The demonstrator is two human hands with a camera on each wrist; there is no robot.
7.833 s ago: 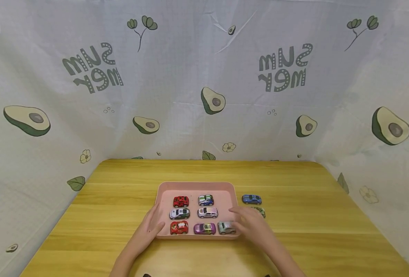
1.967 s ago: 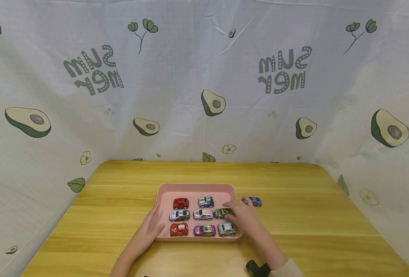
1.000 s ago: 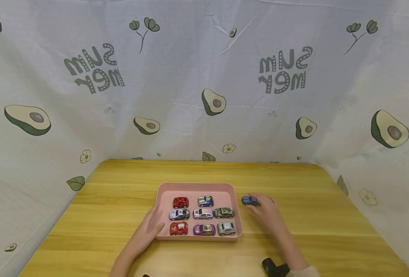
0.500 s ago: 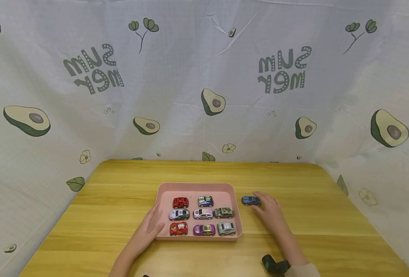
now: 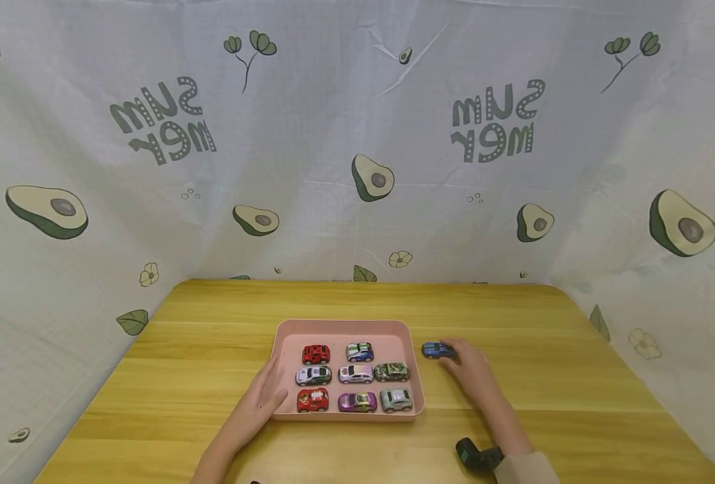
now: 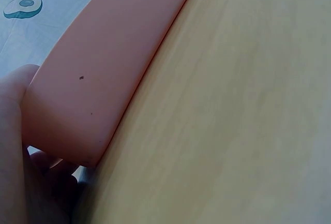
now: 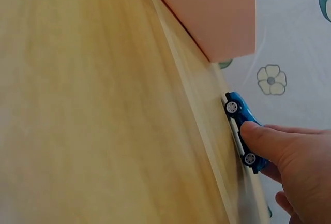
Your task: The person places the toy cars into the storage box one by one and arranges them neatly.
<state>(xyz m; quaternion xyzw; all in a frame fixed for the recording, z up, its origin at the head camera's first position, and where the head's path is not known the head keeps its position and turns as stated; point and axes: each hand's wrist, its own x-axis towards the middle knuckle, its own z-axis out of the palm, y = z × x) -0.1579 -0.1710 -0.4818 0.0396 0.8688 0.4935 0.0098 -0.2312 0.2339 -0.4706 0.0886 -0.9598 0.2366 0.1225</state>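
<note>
A pink tray [image 5: 345,327] on the wooden table holds several toy cars in rows. My left hand [image 5: 255,405] grips its front left corner. In the left wrist view the thumb lies over the rim, with the other fingers partly hidden behind the end wall. To the right of the tray is a blue toy car [image 5: 435,349], pinched between the thumb and fingers of my right hand [image 5: 471,371]. The right wrist view shows the thumb on the near side of the blue car [image 7: 243,123], its wheels close to the table.
In the tray's right column are a camouflage-green toy car [image 5: 391,372] and a pale grey-green one [image 5: 396,400]. A black angled device [image 5: 477,455] sits by my right sleeve. Printed cloth [image 5: 309,134] surrounds the back and sides of the table [image 5: 551,376].
The camouflage-green car has gone from the table into the tray's right column. My right hand has left it and moved right to the blue car. The left hand stays at the tray.
</note>
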